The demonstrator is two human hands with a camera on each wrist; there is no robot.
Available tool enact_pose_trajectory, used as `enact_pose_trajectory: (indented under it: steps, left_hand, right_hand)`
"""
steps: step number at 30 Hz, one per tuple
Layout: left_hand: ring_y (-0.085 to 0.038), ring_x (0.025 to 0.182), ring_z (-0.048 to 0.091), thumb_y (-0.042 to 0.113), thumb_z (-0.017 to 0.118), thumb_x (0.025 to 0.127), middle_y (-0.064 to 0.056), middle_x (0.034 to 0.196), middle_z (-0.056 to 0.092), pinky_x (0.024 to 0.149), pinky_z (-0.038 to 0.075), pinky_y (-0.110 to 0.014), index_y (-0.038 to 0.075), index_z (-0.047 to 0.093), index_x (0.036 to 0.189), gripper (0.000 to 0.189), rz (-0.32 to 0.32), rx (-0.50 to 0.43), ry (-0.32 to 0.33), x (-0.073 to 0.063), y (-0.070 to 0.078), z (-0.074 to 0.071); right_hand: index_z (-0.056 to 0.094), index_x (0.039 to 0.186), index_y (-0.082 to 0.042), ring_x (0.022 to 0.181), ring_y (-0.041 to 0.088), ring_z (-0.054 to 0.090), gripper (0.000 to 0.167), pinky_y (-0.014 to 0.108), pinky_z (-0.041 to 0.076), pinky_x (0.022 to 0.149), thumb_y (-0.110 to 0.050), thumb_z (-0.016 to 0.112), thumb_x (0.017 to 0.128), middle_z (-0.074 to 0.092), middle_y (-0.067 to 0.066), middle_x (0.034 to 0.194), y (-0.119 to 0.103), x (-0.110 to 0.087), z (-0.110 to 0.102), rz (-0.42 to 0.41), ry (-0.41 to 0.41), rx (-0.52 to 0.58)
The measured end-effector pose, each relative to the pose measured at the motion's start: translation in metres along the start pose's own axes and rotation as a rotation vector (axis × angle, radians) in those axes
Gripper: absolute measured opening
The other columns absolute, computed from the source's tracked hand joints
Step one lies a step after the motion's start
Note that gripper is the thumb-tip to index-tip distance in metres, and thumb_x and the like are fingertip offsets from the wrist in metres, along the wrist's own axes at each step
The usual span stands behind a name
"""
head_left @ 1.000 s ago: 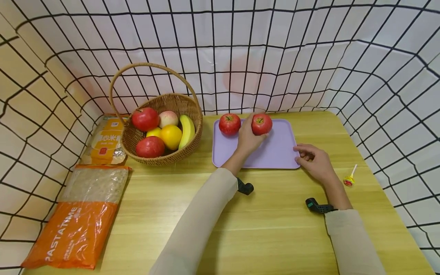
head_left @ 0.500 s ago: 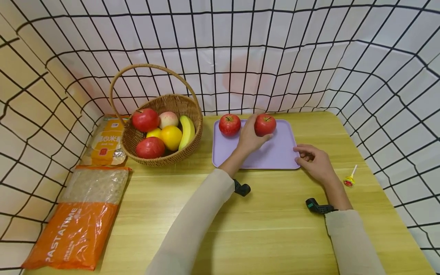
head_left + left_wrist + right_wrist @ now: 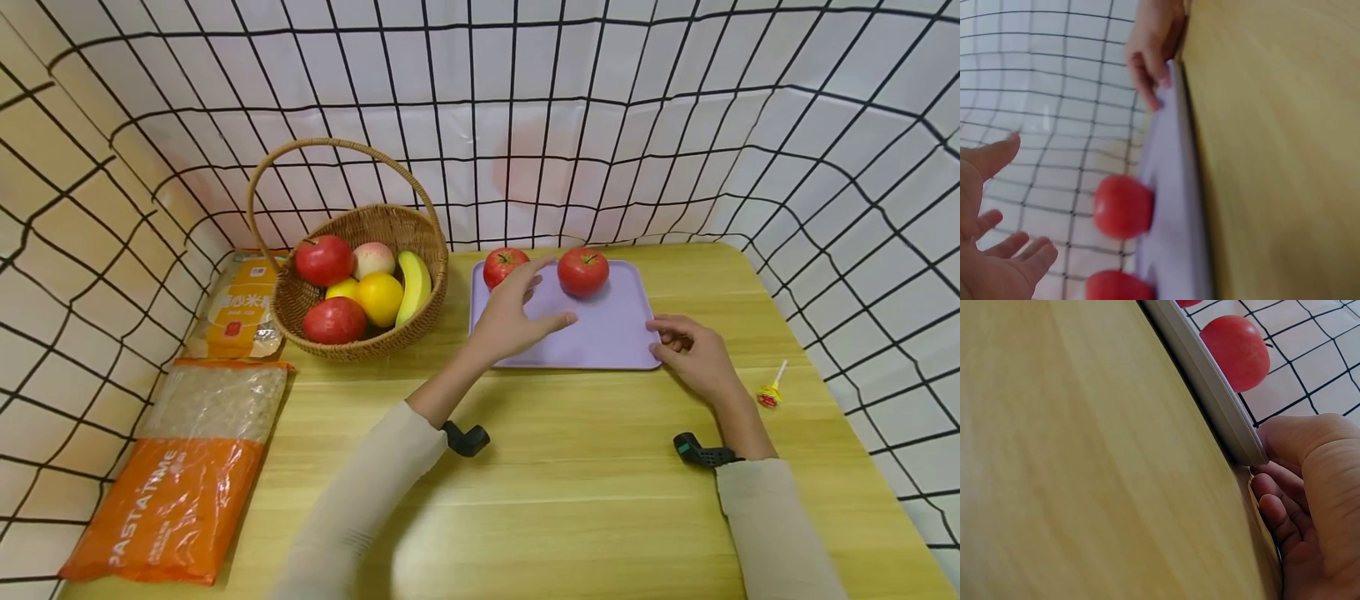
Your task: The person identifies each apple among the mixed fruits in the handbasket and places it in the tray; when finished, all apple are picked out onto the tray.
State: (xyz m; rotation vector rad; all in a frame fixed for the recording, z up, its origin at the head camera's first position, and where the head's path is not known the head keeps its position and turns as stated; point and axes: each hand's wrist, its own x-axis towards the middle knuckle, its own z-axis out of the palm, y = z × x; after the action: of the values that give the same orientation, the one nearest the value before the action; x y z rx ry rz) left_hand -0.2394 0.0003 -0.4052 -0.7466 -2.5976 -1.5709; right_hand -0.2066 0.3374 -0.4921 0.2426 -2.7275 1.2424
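Note:
Two red apples sit on the lilac tray point(image 3: 592, 342), a right apple point(image 3: 582, 272) and a left apple point(image 3: 501, 265) partly behind my left hand. That left hand point(image 3: 506, 321) hovers over the tray's left part, thumb spread from the fingers, holding nothing. In the left wrist view its fingers point(image 3: 1029, 253) are apart from the nearer apple point(image 3: 1122, 206). My right hand point(image 3: 697, 358) holds the tray at its right end; in the right wrist view the thumb side meets the rim point(image 3: 1247, 447) and the other fingers curl beside the corner.
Left of the tray stands a wicker basket point(image 3: 367, 350) with a tall handle, holding several fruits, among them a banana point(image 3: 414, 287). An orange plastic bag point(image 3: 172, 500) and a smaller bag point(image 3: 243, 304) lie at far left. A lollipop point(image 3: 768, 396) lies at right. Wire mesh surrounds the table.
My left hand has shifted the right apple slightly rightward, let go of it and drawn back to the left, its fingers spreading. The right hand stays at the tray's edge.

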Motion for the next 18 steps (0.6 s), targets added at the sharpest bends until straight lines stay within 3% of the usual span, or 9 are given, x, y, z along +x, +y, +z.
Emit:
enact_pose_trajectory:
  steps: [5, 11, 18]
  left_hand:
    - [-0.024, 0.133, 0.058, 0.036, 0.088, 0.083, -0.006, 0.151, 0.054, 0.110, 0.051, -0.032, 0.018, 0.047, 0.153, 0.083, 0.055, -0.023, 0.039, -0.021, 0.006, -0.034]
    - [-0.020, 0.116, 0.065, 0.028, 0.089, 0.082, -0.002, 0.138, 0.061, 0.100, 0.058, -0.036, 0.021, 0.054, 0.147, 0.073, 0.100, -0.065, 0.140, -0.043, 0.005, -0.073]
    - [-0.025, 0.121, 0.061, 0.026, 0.087, 0.085, -0.007, 0.135, 0.062, 0.104, 0.056, -0.038, 0.012, 0.060, 0.140, 0.063, 0.093, -0.022, 0.295, -0.067, -0.005, -0.109]
  right_hand:
    - [0.072, 0.127, -0.004, 0.083, 0.004, 0.052, 0.032, 0.011, 0.043, 0.070, -0.011, 0.072, 0.096, 0.066, 0.014, 0.115, 0.002, 0.001, 0.000, 0.005, 0.003, 0.002]
    - [0.072, 0.127, -0.004, 0.083, 0.004, 0.052, 0.032, 0.009, 0.042, 0.070, -0.012, 0.071, 0.096, 0.065, 0.013, 0.117, 0.004, 0.003, 0.000, -0.014, -0.001, -0.008]
    - [0.072, 0.127, -0.004, 0.083, 0.005, 0.051, 0.032, 0.010, 0.042, 0.070, -0.012, 0.071, 0.096, 0.065, 0.012, 0.113, 0.002, 0.001, 0.000, -0.010, -0.002, -0.004]
